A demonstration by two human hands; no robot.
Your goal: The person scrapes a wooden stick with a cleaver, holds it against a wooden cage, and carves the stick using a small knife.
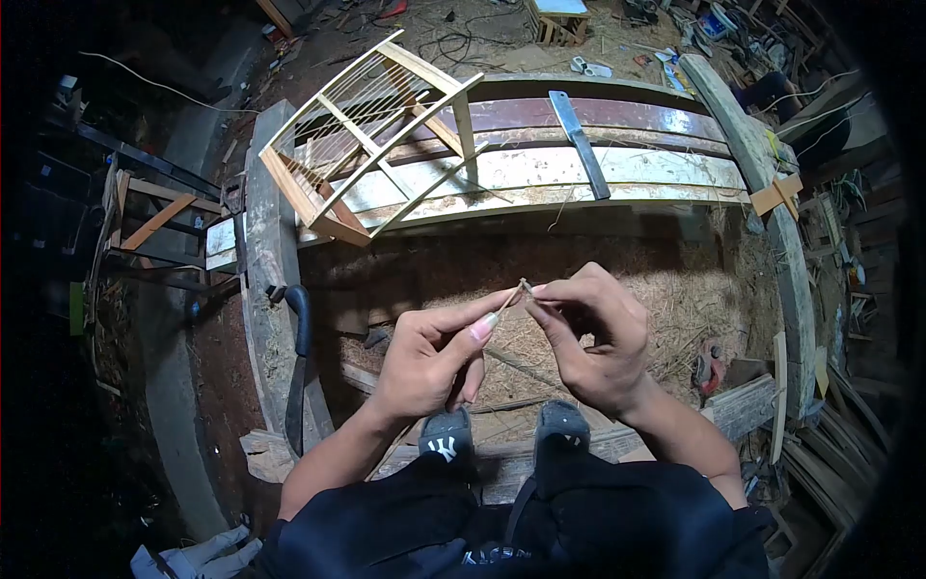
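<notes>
Left hand, right hand pinch thin stick; wooden frame at worktop's left end, rods partly filling it.

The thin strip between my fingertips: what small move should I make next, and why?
I'd probably steady the thin strip with the left hand and ease the right hand back slightly: both hands' fingertips crowd its upper end, partly hiding it.

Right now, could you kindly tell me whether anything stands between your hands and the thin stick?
Nothing visible does: the left hand and right hand both pinch the thin stick, and the wooden frame rests beyond them on the bench.
</notes>
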